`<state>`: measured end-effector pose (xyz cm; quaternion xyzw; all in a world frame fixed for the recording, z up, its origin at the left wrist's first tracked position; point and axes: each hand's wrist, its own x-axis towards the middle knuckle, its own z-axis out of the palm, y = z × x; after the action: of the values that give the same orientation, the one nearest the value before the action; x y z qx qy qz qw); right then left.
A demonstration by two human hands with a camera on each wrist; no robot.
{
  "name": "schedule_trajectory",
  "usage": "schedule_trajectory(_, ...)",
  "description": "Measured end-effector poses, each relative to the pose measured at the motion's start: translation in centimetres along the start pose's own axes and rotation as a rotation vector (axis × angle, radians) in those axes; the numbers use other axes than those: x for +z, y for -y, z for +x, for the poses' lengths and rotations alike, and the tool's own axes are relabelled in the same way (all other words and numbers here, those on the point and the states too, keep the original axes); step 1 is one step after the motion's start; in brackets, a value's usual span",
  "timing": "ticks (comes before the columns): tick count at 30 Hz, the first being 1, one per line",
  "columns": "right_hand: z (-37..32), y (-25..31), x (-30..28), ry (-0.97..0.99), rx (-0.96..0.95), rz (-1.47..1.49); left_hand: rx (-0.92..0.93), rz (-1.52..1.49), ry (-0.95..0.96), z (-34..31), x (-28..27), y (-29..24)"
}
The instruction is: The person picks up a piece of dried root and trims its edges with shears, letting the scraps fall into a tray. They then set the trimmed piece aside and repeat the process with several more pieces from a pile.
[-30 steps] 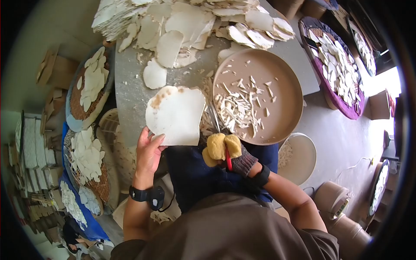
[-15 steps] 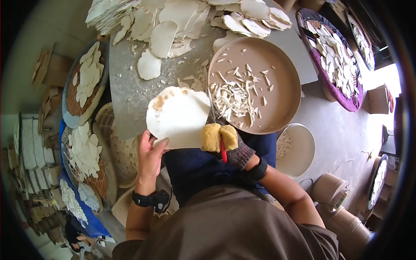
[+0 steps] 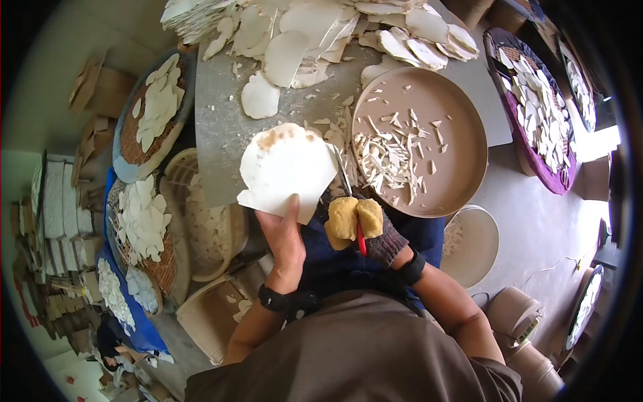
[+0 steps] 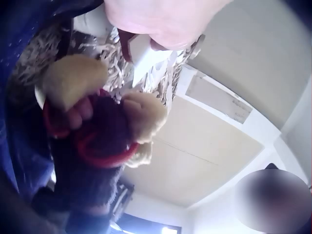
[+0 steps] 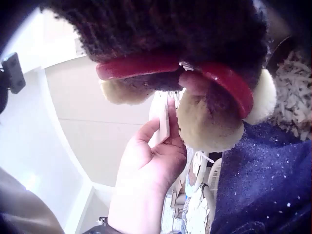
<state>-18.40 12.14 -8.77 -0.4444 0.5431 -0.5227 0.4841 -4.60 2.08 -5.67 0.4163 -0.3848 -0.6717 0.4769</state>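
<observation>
A thin white sheet [image 3: 288, 167] with brown spots along its far edge is pinched at its near edge by my left hand [image 3: 282, 241], thumb on top. My right hand [image 3: 380, 240], in a dark knitted glove, grips scissors [image 3: 344, 173] whose red handles [image 5: 139, 67] have yellow padding [image 3: 343, 218] around them. The blades point away from me, beside the sheet's right edge; whether they touch it I cannot tell. In the right wrist view the left hand [image 5: 156, 163] holds the sheet edge-on. The left wrist view shows the gloved hand [image 4: 92, 131] through the red loops.
A round brown tray [image 3: 459, 154] of white slivers stands right of the sheet, on a grey table [image 3: 218, 161] with piled white pieces [image 3: 288, 57]. A white bucket [image 3: 479, 251] is below the tray. Baskets [image 3: 201, 268] and trays of pieces stand at left and right.
The sheet has turned, with a corner now pointing left, and my left hand has shifted right along its near edge. The scissors stay at its right side. The head view has moved slightly.
</observation>
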Motion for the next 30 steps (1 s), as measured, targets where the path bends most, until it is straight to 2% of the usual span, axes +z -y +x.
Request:
schedule_trajectory(1,0.1,0.2,-0.2,0.001,-0.009,-0.093,0.014,0.032,0.0,0.4,-0.2,0.2)
schedule_trajectory(2,0.1,-1.0,0.0,-0.067,-0.164,-0.151,-0.01,0.048,0.01,0.6,-0.4,0.2)
schedule_trajectory(5,-0.2,-1.8,0.1,-0.065,-0.036,0.247,-0.068,0.083,0.033,1.0,-0.5,-0.6)
schedule_trajectory(6,-0.2,-1.7,0.0,-0.06,-0.059,0.113,-0.082,0.084,0.039,1.0,-0.4,-0.9)
schedule_trajectory(10,-0.4,-1.8,0.2,-0.037,-0.043,0.267,-0.009,0.109,0.079,1.7,-1.0,-1.0)
schedule_trajectory(12,-0.5,-0.9,-0.2,0.005,-0.033,0.338,-0.033,0.108,0.125,1.7,-1.0,-1.6)
schedule_trajectory(14,-0.1,-1.8,-0.4,0.011,-0.164,-0.091,-0.057,0.121,0.175,1.8,-1.1,-2.1)
schedule_trajectory(17,0.1,-1.9,-1.0,0.108,-0.073,0.046,-0.075,0.145,0.231,2.1,-1.2,-2.5)
schedule_trajectory(19,-0.2,-1.8,-1.2,0.141,0.054,0.471,-0.055,0.144,0.226,2.7,-1.3,-2.8)
schedule_trajectory(22,-0.8,-1.7,-0.7,0.136,0.003,0.277,0.084,0.1,0.051,2.3,-0.6,-2.0)
schedule_trajectory(23,-1.0,-1.3,-0.6,0.142,-0.02,0.203,0.063,0.138,0.046,2.3,-0.4,-2.2)
schedule_trajectory(24,-1.1,-1.2,-0.3,0.111,0.097,0.542,0.041,0.175,0.042,2.2,0.0,-2.8)
schedule_trajectory(27,-1.4,-0.2,-0.4,0.114,0.051,0.501,-0.016,0.183,0.094,2.8,-0.2,-3.5)
schedule_trajectory(30,-1.5,0.0,-0.7,0.147,0.102,0.571,-0.063,0.189,0.169,4.1,-1.2,-4.2)
